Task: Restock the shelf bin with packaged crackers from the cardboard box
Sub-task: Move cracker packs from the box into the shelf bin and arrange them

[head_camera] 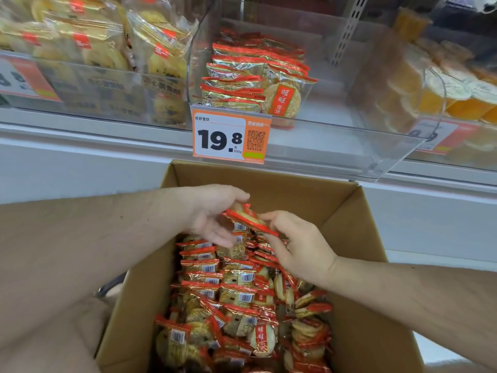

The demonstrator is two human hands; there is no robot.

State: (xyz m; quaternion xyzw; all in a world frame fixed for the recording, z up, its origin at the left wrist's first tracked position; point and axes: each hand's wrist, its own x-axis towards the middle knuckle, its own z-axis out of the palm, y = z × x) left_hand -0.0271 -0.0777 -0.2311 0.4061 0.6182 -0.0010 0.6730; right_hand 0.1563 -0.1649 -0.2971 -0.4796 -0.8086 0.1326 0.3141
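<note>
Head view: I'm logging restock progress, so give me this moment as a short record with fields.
setting: store shelf with clear bins, open cardboard box below
target bin: clear shelf bin, partly filled; red-and-gold cracker packs stacked at its left, right part bare
price tag: orange tag reading 19.8 on the bin front
box contents: many cracker packs, rows at left, loose at right
left hand: holds a pack above the box
right hand: pinches the same pack's edge
neighbouring bins: other packaged snacks
</note>
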